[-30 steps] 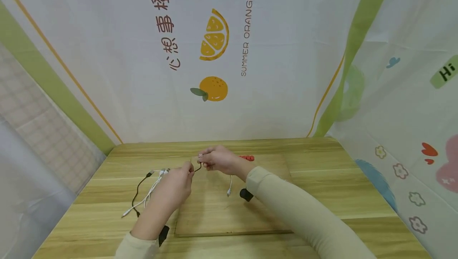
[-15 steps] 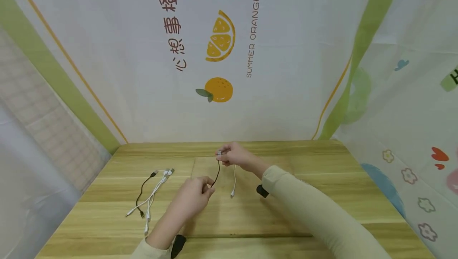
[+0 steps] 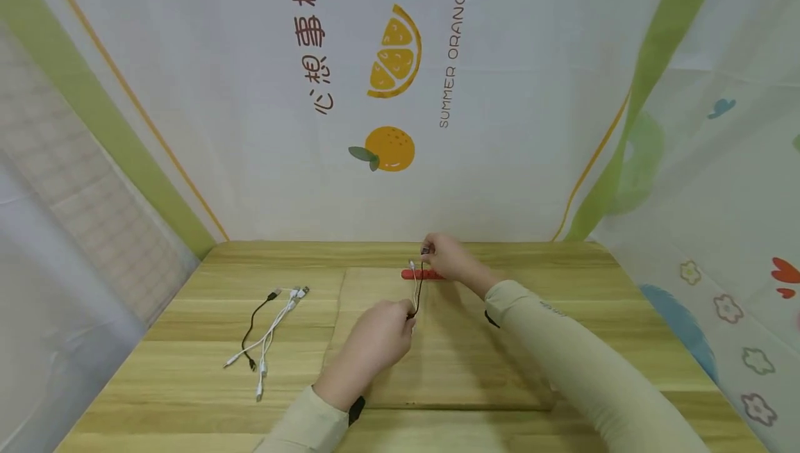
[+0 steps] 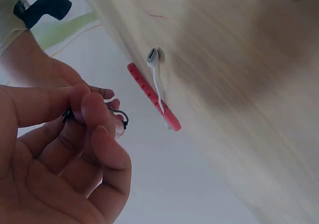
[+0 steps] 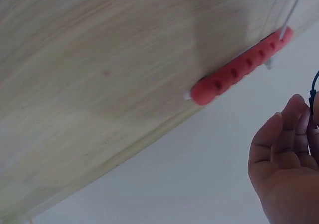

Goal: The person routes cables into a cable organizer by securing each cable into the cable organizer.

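Note:
A short black USB cable (image 3: 421, 286) hangs between both hands above the wooden board. My right hand (image 3: 455, 258) pinches its USB plug (image 3: 426, 251) near the board's far edge. Lower and to the left, my left hand (image 3: 377, 336) pinches the cable's other end, mostly hidden by the fingers in the left wrist view. A red slotted cable holder (image 3: 410, 274) lies at the far edge, partly behind the right hand. One white cable (image 4: 155, 82) runs into a slot near the holder's end, its small connector (image 4: 152, 57) sticking out over the board. In the right wrist view, several slots (image 5: 234, 72) show.
The thin wooden board (image 3: 462, 363) lies on the wood-grain table (image 3: 169, 363). Left of it lie another black USB cable (image 3: 251, 321) and several white cables (image 3: 270, 336). A printed curtain (image 3: 500, 161) hangs behind the table.
Both hands have moved right with the black cable, which now hangs straighter between them. The right hand has shifted off the red holder's left end, which was hidden half a second ago.

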A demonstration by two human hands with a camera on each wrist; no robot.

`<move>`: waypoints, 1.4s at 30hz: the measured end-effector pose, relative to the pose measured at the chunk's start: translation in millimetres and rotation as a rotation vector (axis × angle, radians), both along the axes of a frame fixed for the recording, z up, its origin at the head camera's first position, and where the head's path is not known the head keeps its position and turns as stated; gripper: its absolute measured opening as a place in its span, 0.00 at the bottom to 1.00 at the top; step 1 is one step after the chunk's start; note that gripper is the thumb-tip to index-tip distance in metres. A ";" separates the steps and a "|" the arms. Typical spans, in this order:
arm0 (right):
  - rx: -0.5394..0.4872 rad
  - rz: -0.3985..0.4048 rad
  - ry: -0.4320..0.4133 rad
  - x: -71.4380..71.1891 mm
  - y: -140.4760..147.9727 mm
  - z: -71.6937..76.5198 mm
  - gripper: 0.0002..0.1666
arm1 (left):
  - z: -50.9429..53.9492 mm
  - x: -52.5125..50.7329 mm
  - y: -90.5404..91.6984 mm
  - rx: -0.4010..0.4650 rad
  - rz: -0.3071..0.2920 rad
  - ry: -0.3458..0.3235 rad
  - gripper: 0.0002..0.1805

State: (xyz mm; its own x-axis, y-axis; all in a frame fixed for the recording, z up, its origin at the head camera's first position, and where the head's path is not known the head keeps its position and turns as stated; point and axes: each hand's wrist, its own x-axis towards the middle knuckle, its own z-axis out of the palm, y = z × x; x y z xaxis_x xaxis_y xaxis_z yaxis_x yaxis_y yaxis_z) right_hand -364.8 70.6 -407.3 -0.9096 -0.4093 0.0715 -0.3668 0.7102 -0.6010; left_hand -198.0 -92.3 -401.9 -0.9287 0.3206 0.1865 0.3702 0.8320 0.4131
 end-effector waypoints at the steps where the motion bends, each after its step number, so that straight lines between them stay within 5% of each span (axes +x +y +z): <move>1: 0.012 -0.010 -0.003 -0.9 0.4 -0.4 0.04 | -0.3 -2.3 3.1 -0.030 0.010 0.018 0.05; 12: 0.189 0.012 0.088 -9.4 -9.8 -12.2 0.08 | -12.4 -19.5 22.4 -0.294 0.011 0.094 0.10; 25: 0.185 -0.037 0.039 -15.6 -9.6 -24.2 0.05 | -30.8 -27.2 24.5 -0.451 -0.029 0.217 0.09; 34: 0.216 -0.085 0.050 -19.3 -15.0 -29.2 0.06 | -25.5 -23.0 24.9 -0.634 -0.182 0.285 0.07; 42: 0.237 -0.116 0.036 -18.9 -18.3 -26.2 0.06 | -33.1 -24.3 28.1 -0.675 -0.191 0.313 0.06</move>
